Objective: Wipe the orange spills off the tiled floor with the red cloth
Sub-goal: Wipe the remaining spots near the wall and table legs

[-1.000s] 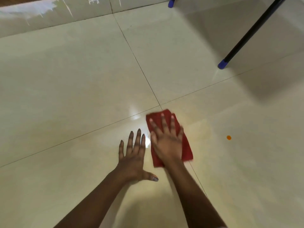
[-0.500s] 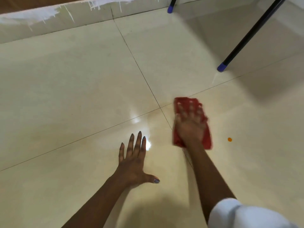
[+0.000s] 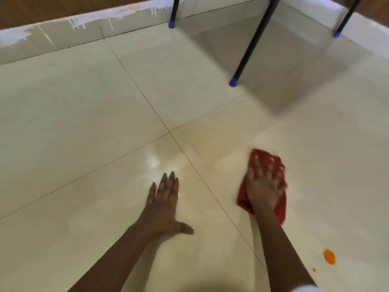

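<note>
- The right hand (image 3: 264, 186) is pressing the red cloth (image 3: 280, 204) flat on the tiled floor (image 3: 84, 114), fingers spread.
- The left hand (image 3: 164, 204) is lying flat, fingers together.
- An orange spill (image 3: 329, 257) is sitting near the floor's right edge.

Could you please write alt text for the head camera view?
A person's right hand presses a red cloth flat on a cream tiled floor, left hand braced beside it. An orange spill remains nearer the person; black chair legs stand beyond.
</note>
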